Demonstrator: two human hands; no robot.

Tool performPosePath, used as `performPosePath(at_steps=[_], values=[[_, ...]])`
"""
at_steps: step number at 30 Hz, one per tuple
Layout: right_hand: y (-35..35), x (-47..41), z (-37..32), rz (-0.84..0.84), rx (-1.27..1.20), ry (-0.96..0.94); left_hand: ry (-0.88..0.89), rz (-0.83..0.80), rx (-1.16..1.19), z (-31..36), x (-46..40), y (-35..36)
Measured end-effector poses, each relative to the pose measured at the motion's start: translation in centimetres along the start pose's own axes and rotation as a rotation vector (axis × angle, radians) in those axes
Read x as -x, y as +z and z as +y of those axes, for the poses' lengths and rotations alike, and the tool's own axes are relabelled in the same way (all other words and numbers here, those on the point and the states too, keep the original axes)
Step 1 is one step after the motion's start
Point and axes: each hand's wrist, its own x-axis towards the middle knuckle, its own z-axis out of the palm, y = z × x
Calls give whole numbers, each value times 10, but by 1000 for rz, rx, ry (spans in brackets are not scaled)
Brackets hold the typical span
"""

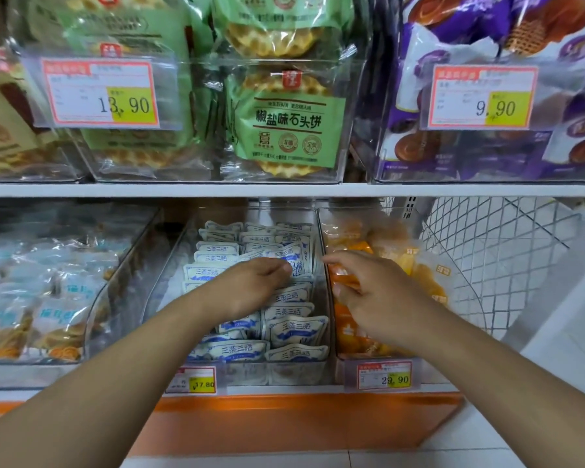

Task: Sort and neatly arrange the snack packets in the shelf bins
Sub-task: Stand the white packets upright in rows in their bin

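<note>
A clear middle bin [322, 251] on the lower shelf holds several white-and-blue snack packets [296, 329] standing in rows. My left hand [250, 287] reaches into this bin, fingers curled on a tilted white-and-blue packet [293, 258] near the right wall. To its right, a bin holds orange packets [355, 342]. My right hand [368, 288] hovers over that bin, fingers pinched on the edge of an orange packet [343, 276].
The left bin [95, 315] holds pale blue biscuit packets. The upper shelf [284, 190] carries bins of green waffle packets [287, 126] and purple packets [487, 35]. A white wire mesh panel [507, 258] stands at the right. Price tags [384, 374] hang on the bin fronts.
</note>
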Motion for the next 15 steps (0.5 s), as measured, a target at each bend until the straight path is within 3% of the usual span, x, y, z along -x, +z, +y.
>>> performPosePath(at_steps=[4, 11, 15], values=[[2, -2, 6, 36, -40, -18, 24, -121, -175, -6, -21, 9], [4, -8, 10, 59, -82, -37, -36, -152, -226, -7, -33, 14], [5, -10, 10, 62, -75, -43, -156, -125, -150, -7, -36, 15]])
